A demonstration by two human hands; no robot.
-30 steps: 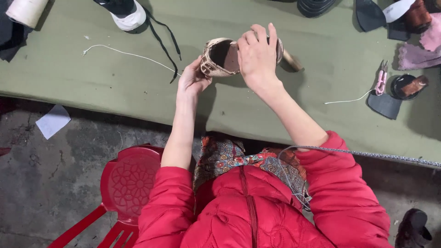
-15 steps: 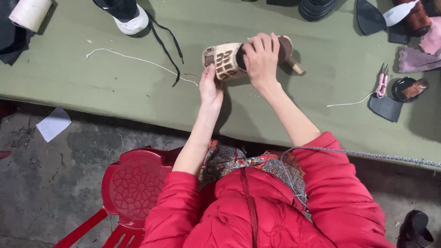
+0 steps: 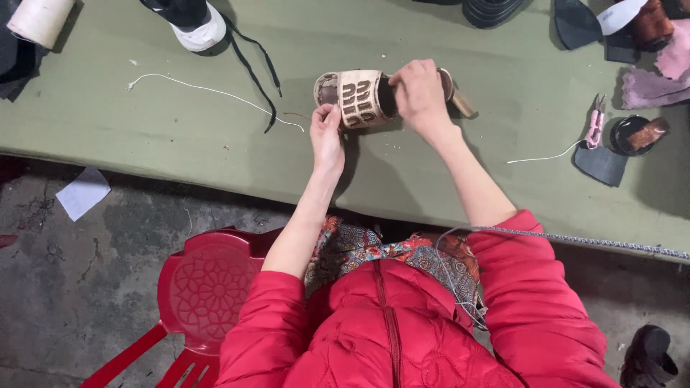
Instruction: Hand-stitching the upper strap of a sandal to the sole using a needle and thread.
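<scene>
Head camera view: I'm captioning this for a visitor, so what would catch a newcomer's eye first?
The bright red jacket fills the bottom. At the centre of the green table, the left hand and right hand grip a beige heeled sandal. A red plastic chair stands lower left.

A green-topped table [image 3: 144,158] above stained concrete floor [image 3: 65,287], red plastic chair [image 3: 201,287].

Green worktop [image 3: 144,144]. Black-and-white sneaker [image 3: 188,16] at far edge, black lace [image 3: 257,65] trailing. White string [image 3: 208,91] lying loose. Cream roll [image 3: 39,19] at corner. Pink snips [image 3: 595,122] beside dark sole piece [image 3: 601,164]. Red plastic stool [image 3: 208,287] on floor; paper scrap [image 3: 83,192] nearby.
</scene>
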